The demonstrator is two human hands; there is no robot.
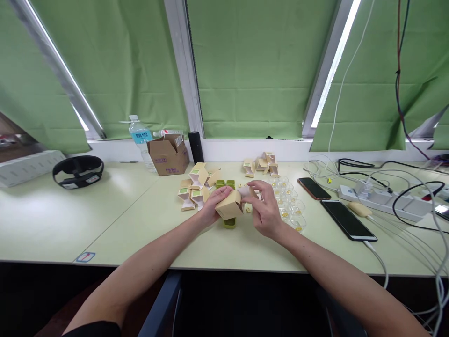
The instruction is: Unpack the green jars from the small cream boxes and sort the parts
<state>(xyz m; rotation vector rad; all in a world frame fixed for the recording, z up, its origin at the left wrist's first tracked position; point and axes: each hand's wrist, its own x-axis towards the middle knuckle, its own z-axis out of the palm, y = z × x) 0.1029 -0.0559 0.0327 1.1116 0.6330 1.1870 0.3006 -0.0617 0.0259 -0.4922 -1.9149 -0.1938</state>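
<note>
A small tan cardboard box (229,207) is held above the table, tilted, its open end turned to the right. My left hand (213,205) is closed round the box's left side. At the open end, my right hand (265,209) pinches the box's flap between thumb and fingers. Below and behind the box stand small green containers (229,223), partly hidden by it. Several open tan boxes (198,176) are piled to the left of my left hand. Right of my right hand sit several clear plastic cups (297,206) with yellowish bits in them.
More small boxes (269,164) stand at the back. A brown carton (169,154), a water bottle (140,138) and a black cylinder (195,147) line the wall. A black headset (78,172) lies left. Two phones (348,219), a power strip (386,201) and tangled cables are on the right.
</note>
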